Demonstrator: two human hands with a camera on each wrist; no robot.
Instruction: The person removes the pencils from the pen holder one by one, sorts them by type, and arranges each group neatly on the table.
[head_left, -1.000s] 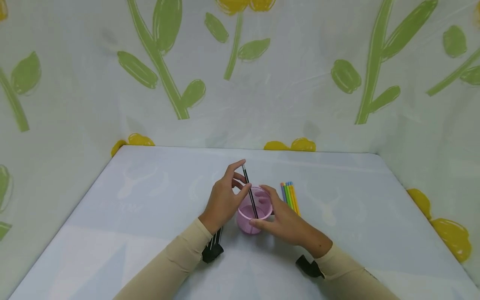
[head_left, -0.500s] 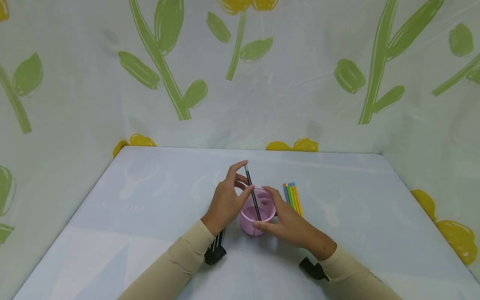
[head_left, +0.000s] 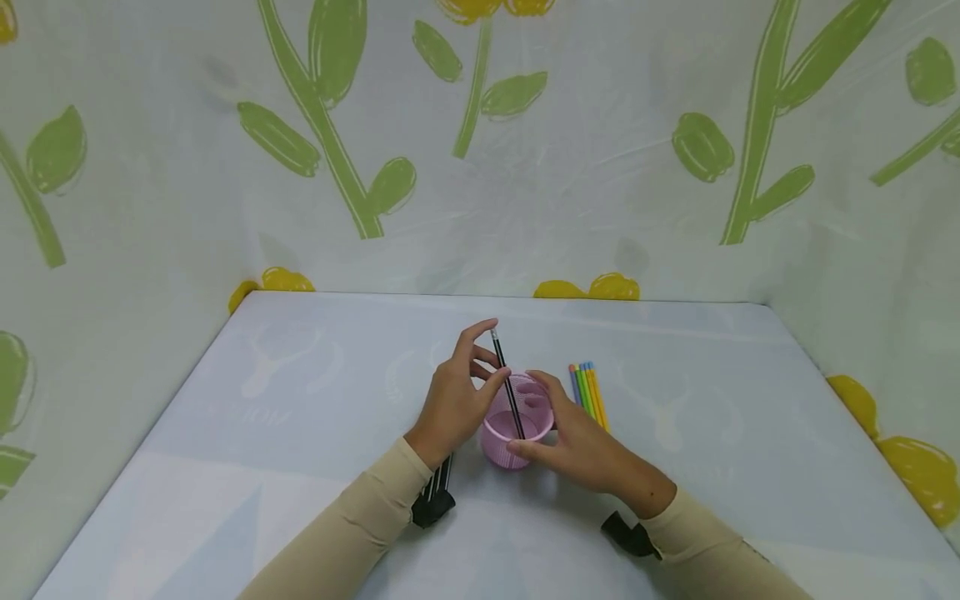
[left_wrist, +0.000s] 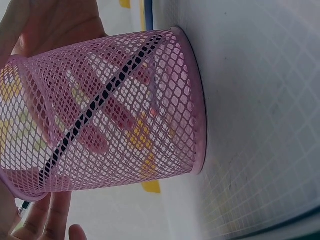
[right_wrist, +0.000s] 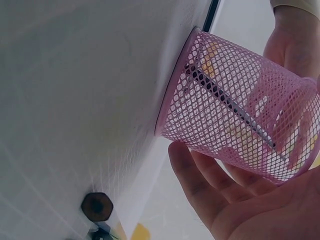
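Observation:
A pink mesh pencil cup stands upright on the table, held by my right hand, whose thumb lies at the near rim and fingers along the far side. My left hand pinches a black pencil near its upper part, with the index fingertip at the pale eraser end. The pencil leans inside the cup; through the mesh in the left wrist view, the pencil slants down to the cup's base. In the right wrist view, the fingers of my right hand show beside the cup.
Several coloured pencils lie in a row just right of the cup, partly behind the right hand. Several black striped pencils lie under the left wrist. A flower-patterned wall rises behind the white table.
Both hands, the cup and the pencil hold the same pose. The whole head view has shifted slightly, so everything sits a little further right in the picture.

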